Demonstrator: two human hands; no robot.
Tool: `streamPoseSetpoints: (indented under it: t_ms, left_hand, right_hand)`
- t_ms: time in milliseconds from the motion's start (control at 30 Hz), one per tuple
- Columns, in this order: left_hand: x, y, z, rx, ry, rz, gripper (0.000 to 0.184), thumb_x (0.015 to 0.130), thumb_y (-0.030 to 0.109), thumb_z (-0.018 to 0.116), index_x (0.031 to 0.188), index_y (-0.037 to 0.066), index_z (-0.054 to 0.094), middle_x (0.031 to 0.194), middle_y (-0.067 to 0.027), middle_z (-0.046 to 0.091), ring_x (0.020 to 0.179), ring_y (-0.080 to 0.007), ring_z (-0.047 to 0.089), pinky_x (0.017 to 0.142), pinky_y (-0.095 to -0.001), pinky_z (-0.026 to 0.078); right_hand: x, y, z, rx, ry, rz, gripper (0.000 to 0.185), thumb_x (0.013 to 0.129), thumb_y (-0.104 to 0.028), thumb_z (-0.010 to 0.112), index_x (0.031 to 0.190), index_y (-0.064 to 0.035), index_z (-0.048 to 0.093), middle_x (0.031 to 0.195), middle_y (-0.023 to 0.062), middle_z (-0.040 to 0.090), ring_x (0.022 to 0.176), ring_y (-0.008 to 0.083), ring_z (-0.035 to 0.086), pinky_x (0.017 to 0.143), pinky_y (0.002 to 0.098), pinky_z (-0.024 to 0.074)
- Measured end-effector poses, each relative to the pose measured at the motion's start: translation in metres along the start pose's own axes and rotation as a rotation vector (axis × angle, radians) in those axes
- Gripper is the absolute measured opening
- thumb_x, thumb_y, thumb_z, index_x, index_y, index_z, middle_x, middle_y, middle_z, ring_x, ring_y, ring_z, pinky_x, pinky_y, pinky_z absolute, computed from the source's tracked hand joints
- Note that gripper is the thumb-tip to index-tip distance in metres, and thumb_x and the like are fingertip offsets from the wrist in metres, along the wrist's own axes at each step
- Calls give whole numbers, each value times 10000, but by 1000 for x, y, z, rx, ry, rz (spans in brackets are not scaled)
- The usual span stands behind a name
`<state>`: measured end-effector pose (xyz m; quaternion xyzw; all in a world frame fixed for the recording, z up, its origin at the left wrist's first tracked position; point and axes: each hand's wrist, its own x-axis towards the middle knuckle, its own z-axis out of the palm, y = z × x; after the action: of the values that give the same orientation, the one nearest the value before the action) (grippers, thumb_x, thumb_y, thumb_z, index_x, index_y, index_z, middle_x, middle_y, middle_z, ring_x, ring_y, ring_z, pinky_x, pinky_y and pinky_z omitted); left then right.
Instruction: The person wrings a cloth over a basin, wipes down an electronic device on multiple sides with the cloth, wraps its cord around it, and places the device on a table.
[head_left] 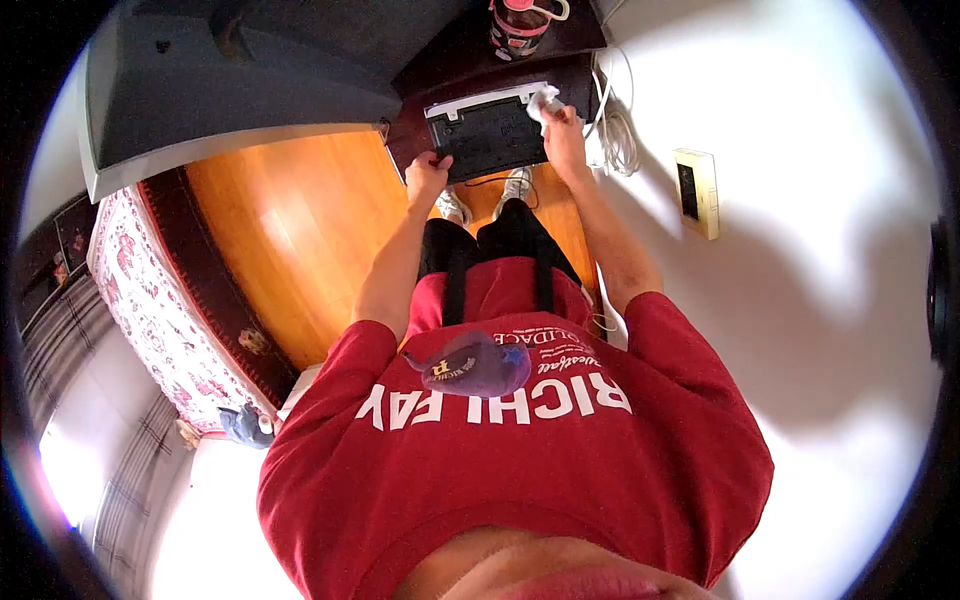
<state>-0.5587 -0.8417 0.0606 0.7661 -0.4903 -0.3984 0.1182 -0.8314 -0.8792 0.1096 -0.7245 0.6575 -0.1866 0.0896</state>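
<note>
A flat black device (490, 138) with a pale strip along its far edge is tilted over the dark desk, apparently underside up. Its exact kind I cannot tell. My left hand (428, 177) grips its near left corner, fingers closed on the edge. A crumpled white tissue (542, 102) is pinched in my right hand (564, 138), at the device's right side near the far corner. Whether the tissue touches the surface I cannot make out.
Behind the device stands a dark bottle with a pink lid (520, 28) on the dark desk (575, 75). White cables (620, 145) hang by the wall at right. A big grey panel (240, 90) fills the upper left. A bed with a patterned cover (150, 300) is at left.
</note>
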Motion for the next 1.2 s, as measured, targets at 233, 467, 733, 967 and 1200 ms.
streamPoseSetpoints:
  t_ms: [233,467,733,967,1200]
  left_hand:
    - [-10,13,-6,-48,18,-24,339,767,312,696,913,8,659,826,-208,659,831,-364,642,725,-413,505]
    - [-9,19,-14,-163,-69,-89,367,769,294,717,976,-4,658,766,-158,679,663,-233,676,591,-339,538]
    - [-8,11,-9,-262,-34,-93,414,788,319,718,965,-49,646,671,-121,644,534,-168,631,507,-289,508]
    - [-1,2,-7,-59,71,-28,379,746,348,726,913,9,691,749,-165,676,647,-222,678,636,-327,525]
    - [1,7,-4,-397,-56,-193,330,774,286,718,902,-15,675,713,-140,666,549,-197,652,546,-308,543]
  right_hand:
    - [-23,-99,45,368,-196,39,208,917,-176,505,1033,-35,604,1008,168,574,960,312,549,848,406,441]
    - [-40,-65,51,444,-276,28,284,901,-272,526,1100,-70,540,1064,146,552,981,315,562,806,410,466]
    - [-12,-7,39,498,-207,412,246,848,-151,549,1068,-74,628,1082,176,560,984,301,560,833,403,466]
    - [-75,-115,57,248,-444,-241,275,804,-122,524,1052,-85,637,1182,137,515,1060,309,536,886,406,452]
    - [-57,-28,20,310,-261,-99,430,777,-20,521,1186,-141,575,1133,149,543,1040,320,542,846,388,473]
